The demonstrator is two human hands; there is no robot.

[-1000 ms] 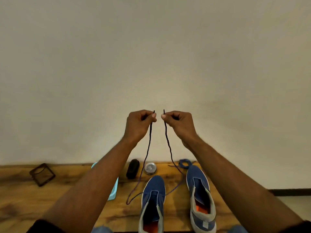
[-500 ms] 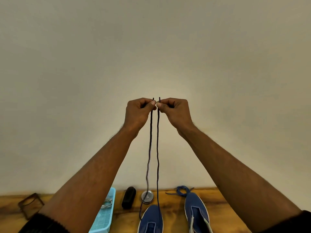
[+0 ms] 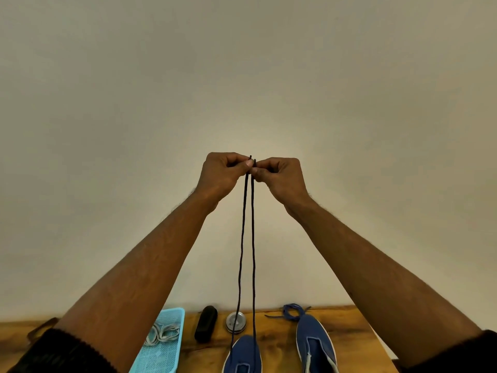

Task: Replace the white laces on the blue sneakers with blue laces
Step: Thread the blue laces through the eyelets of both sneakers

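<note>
Blue lace (image 3: 252,238) ends pinched by both hands (image 3: 252,170)

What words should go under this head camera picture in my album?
Two hands, left hand and right hand, pinch both ends of a blue lace above a sneaker.

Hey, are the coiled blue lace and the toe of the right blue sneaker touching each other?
Touching. In the head view the coiled blue lace lies on the wooden table right against the toe of the right blue sneaker, with no bare wood showing between them.
</note>
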